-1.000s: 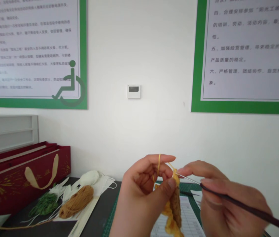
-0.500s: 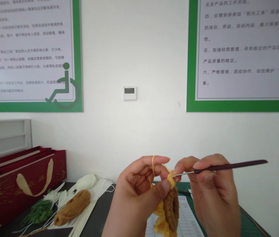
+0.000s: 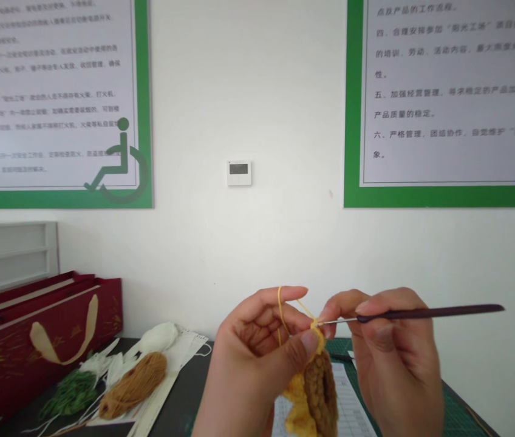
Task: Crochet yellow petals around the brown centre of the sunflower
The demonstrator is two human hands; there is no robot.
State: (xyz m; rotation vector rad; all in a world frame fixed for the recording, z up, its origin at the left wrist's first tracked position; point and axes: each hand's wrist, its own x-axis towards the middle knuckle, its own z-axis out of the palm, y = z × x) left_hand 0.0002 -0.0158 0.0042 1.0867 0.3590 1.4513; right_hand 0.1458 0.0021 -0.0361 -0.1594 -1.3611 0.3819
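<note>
A brown and yellow crochet piece (image 3: 319, 388) hangs from my left hand (image 3: 257, 358), whose thumb and fingers pinch its yellow top edge. Yellow yarn (image 3: 281, 306) loops over the raised left index finger and runs down to the stitches. My right hand (image 3: 389, 352) grips the dark handle of a crochet hook (image 3: 430, 312) that points left. The hook's metal tip meets the yellow stitches beside the left thumb. Right fingertips are close to that same edge.
At the left lie a brown yarn skein (image 3: 134, 385), green yarn (image 3: 70, 393) and white yarn (image 3: 160, 337), near red gift bags (image 3: 57, 346). A printed sheet (image 3: 348, 400) and a green cutting mat (image 3: 460, 413) lie beneath the hands.
The crochet piece has tilted and shifted slightly right. The hook's handle end has moved a little right and down. The left index finger has moved slightly left.
</note>
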